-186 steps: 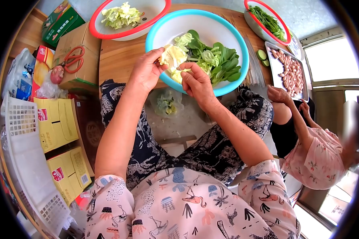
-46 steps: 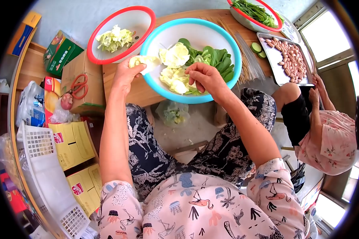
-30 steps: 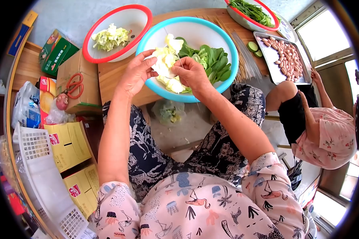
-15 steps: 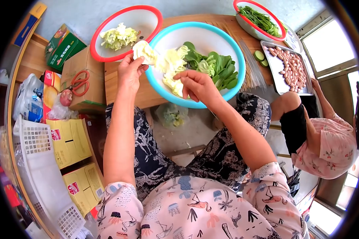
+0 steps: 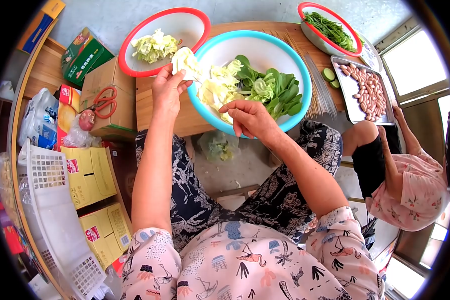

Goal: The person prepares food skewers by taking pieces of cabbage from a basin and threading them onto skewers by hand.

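My left hand [image 5: 166,91] pinches a pale cabbage leaf [image 5: 186,64] above the left rim of a blue-rimmed basin [image 5: 201,104]. More pale leaf pieces [image 5: 217,86] trail from it into the basin. My right hand [image 5: 247,119] is over the basin's near rim, fingers curled and pressed together; what they hold, if anything, is hidden. Dark green leafy vegetables [image 5: 284,95] fill the basin's right side. Behind my left hand, a red-rimmed basin [image 5: 195,25] contains torn cabbage leaves [image 5: 155,46].
Thin skewers [image 5: 319,92] lie on the wooden table [image 5: 152,107], beside cut green slices [image 5: 329,75]. A metal tray [image 5: 349,97] of pinkish pieces and a basin of green stalks [image 5: 330,29] are at right. A person [image 5: 407,185] sits there. Scissors [image 5: 105,102] and boxes are left.
The view has shifted slightly, so everything appears a little further right and lower. My left hand keeps its pinch on the cabbage leaf. My right hand's fingers have drawn closer together.
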Available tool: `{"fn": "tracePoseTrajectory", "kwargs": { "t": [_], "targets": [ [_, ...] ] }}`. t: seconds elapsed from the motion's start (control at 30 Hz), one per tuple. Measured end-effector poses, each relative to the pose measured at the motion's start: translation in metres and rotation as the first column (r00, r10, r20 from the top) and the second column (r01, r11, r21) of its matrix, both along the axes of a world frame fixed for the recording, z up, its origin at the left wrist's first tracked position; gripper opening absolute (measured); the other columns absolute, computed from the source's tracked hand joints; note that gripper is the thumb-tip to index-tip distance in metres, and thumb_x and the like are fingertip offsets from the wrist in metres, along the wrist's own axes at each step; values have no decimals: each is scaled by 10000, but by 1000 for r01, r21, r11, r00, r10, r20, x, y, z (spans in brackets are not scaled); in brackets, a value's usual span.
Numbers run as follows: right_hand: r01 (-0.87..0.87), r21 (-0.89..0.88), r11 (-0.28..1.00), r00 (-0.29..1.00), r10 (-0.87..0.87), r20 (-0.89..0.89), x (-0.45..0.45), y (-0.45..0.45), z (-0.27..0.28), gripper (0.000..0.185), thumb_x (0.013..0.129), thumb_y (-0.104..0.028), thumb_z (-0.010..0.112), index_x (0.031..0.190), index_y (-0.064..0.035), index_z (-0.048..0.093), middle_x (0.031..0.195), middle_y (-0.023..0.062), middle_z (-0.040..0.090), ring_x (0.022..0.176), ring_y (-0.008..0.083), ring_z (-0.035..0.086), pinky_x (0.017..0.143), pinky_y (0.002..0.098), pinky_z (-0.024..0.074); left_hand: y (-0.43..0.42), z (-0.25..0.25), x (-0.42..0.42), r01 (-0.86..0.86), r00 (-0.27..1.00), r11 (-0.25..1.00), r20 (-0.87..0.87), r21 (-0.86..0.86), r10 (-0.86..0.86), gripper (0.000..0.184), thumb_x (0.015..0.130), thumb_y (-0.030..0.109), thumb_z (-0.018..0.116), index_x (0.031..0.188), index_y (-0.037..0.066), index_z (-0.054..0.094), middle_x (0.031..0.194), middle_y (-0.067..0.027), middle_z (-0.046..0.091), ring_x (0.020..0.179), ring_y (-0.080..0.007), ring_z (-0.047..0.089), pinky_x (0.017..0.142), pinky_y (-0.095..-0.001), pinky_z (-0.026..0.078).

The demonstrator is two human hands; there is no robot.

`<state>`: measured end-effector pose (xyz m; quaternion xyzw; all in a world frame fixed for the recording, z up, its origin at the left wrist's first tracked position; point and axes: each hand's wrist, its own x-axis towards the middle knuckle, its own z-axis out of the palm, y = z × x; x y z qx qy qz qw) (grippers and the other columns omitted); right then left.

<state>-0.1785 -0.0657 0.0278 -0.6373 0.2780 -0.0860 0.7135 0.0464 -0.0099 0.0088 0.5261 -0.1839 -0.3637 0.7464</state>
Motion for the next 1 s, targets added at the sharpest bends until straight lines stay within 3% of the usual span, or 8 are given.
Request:
{"fn": "tracePoseTrajectory", "kwargs": {
  "t": [0.67, 0.73, 1.0],
  "targets": [
    [19, 82, 996, 1000, -20, 19, 3, 2, 2, 236, 923, -121, 444, 1043, -6, 611, 510, 7, 528, 359, 32, 368, 355, 187, 273, 1, 2, -2, 8, 998, 1000, 59, 23, -9, 204, 834, 16, 595, 1035, 47, 576, 962, -49, 610, 839, -136, 609, 687, -277, 544],
    [17, 86, 996, 1000, -19, 20, 3, 2, 2, 237, 923, -120, 442, 1043, -5, 610, 511, 7, 529, 358, 32, 367, 355, 187, 273, 1, 1, -2, 29, 996, 998, 81, 58, -33, 214, 854, 36, 585, 1066, 57, 567, 1020, -47, 610, 906, -149, 605, 710, -292, 538],
    [15, 93, 996, 1000, -18, 25, 4, 3, -3, 226, 936, -134, 436, 1043, -20, 599, 530, 5, 535, 379, 31, 375, 366, 183, 272, 0, 3, -2, 22, 998, 996, 60, 82, -27, 235, 854, 37, 586, 1087, 61, 566, 1034, -36, 610, 911, -145, 604, 737, -295, 530]
  ]
}}
